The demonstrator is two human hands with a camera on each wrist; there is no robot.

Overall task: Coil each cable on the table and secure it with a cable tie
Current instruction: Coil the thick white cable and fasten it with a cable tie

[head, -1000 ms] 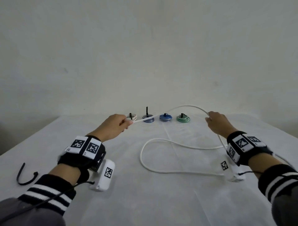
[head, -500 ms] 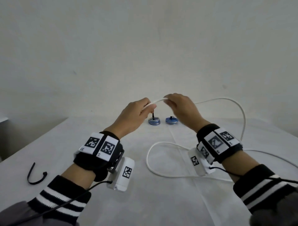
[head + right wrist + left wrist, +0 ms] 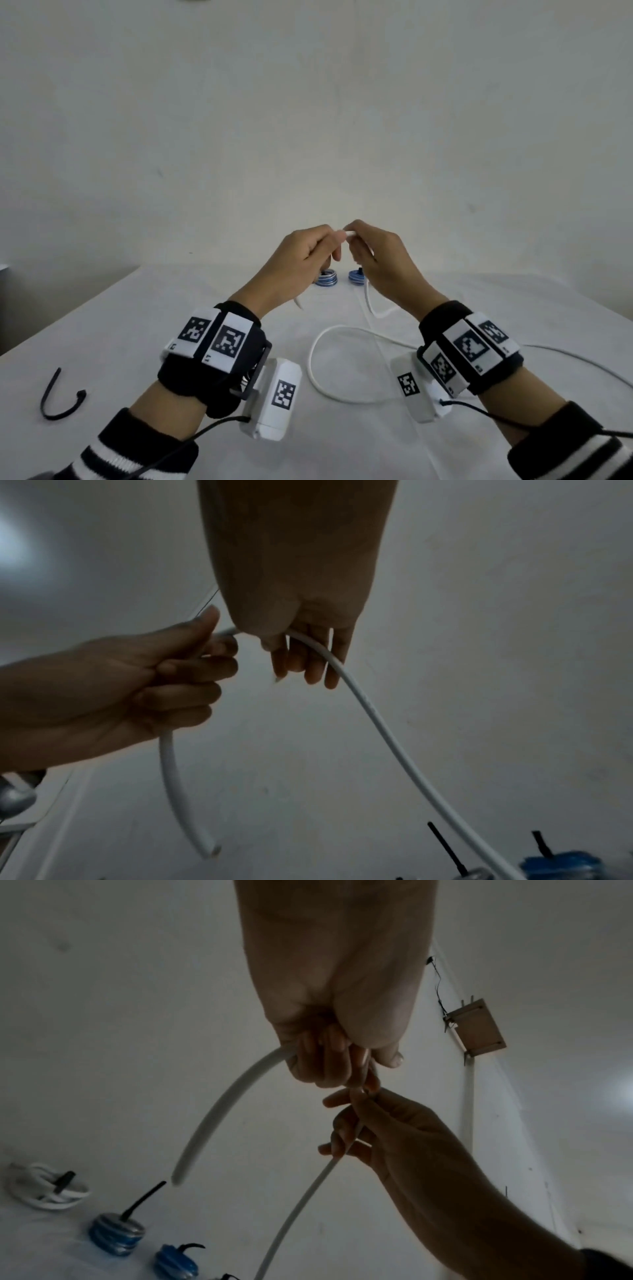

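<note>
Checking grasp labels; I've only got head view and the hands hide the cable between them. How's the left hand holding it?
Observer: Left wrist view: left hand has fingers curled round the white cable; its free end hangs below the fist.
Operator: Right hand?
Observer: Right wrist view: right hand pinches it under the thumb; it trails over the fingers.
Operator: Coils behind the hands?
Observer: A white coil with a black tie, beside the blue-and-white coil.
</note>
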